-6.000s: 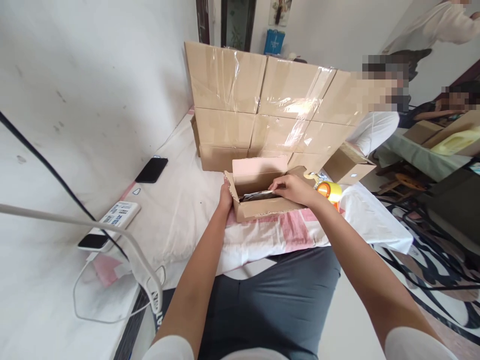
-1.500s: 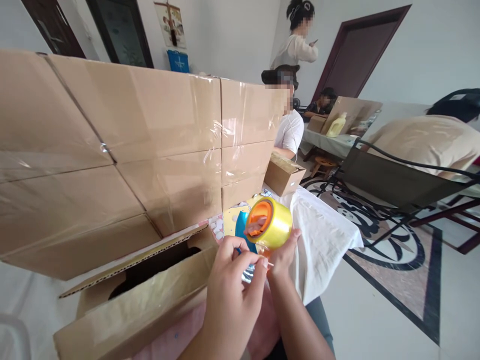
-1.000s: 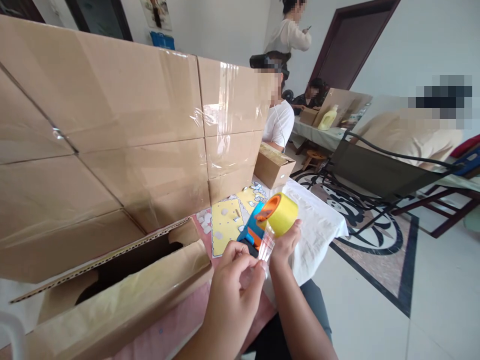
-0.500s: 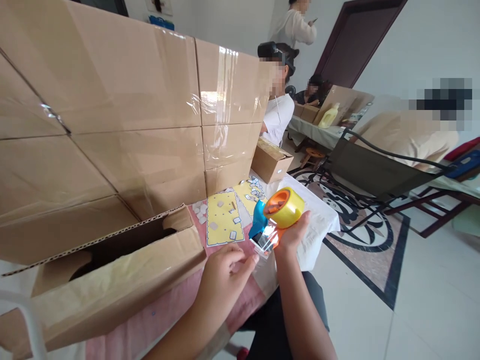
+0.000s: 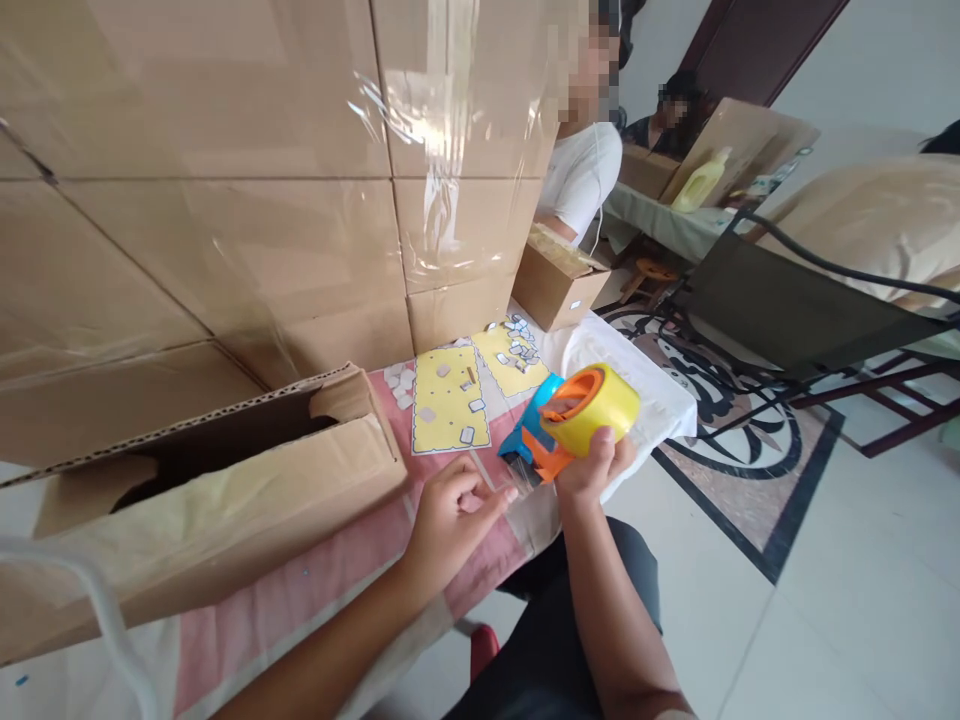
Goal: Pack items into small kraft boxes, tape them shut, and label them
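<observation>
My right hand (image 5: 596,470) grips a blue and orange tape dispenser (image 5: 534,440) that carries a roll of yellowish packing tape (image 5: 604,410). The roll faces up, and the dispenser's dark cutting end points left toward my other hand. With thumb and forefinger pinched, my left hand (image 5: 454,510) is at the clear loose end of the tape, just left of that cutting end. Beyond the left hand lies a yellow paper sheet (image 5: 450,400) with small grey and brown shapes on it. Left of it, a long cardboard box (image 5: 285,510) stands with its upper side open.
Taped cardboard boxes (image 5: 300,230) form a wall behind the table. A smaller box (image 5: 555,290) stands at its far end, by a person in a white shirt (image 5: 585,170). At right is a dark folding chair (image 5: 825,300); a white curved bar (image 5: 112,620) crosses lower left.
The view has tilted downward. My right hand has turned the dispenser and moved it slightly right; the shiny stretch of tape by the cutting end shows less. My left hand keeps its pinch.
</observation>
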A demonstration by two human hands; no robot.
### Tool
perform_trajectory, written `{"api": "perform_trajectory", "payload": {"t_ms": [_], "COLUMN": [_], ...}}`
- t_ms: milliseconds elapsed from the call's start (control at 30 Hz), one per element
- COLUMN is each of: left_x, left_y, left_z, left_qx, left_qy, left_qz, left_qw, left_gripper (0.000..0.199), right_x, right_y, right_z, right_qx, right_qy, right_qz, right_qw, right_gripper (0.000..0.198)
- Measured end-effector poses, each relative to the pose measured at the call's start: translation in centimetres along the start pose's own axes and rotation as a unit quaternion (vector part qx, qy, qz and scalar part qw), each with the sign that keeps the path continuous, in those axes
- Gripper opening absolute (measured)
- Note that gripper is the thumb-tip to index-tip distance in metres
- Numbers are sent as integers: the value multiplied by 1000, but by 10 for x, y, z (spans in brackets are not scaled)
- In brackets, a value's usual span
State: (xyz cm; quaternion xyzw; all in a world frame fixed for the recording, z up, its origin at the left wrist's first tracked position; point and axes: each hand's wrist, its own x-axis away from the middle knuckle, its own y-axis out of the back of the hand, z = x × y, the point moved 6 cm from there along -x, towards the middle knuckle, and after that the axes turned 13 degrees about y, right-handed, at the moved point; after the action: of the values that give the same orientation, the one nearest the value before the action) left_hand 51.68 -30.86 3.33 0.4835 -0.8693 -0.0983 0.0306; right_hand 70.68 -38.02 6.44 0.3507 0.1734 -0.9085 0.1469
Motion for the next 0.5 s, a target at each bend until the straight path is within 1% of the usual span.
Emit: {"api": "perform_trajectory", "payload": {"t_ms": [67,133,200,300,400,500], "left_x": [-4,-6,-7,-7,-8,-9], "left_y": [-3,-4,-5,-7,-7,-9], "left_z": [10,16,18,16,10,7], "left_qx": [12,22,29,33,20,-7], "left_qy": [21,30,32,25,9,-6], "left_qz": [19,32,36,39,40,48], "left_qw": [1000,999,998,998,999,999], "left_gripper": [47,48,48,47,45,43], "right_x": [6,10,12,15,20,22], "right_y": [-5,-10,-13,-12,-13,-13], "right_z": [9,14,12,-2,-20,-29], "right_qx": [-43,-73,-85,-90,-118,-139], "right_qy": [-27,-62,-96,-153,-227,-257], "right_qz": [-46,-62,-76,-97,-98,-103], "right_qw": [998,993,989,979,962,951], "right_gripper": [43,36,33,33,36,37]}}
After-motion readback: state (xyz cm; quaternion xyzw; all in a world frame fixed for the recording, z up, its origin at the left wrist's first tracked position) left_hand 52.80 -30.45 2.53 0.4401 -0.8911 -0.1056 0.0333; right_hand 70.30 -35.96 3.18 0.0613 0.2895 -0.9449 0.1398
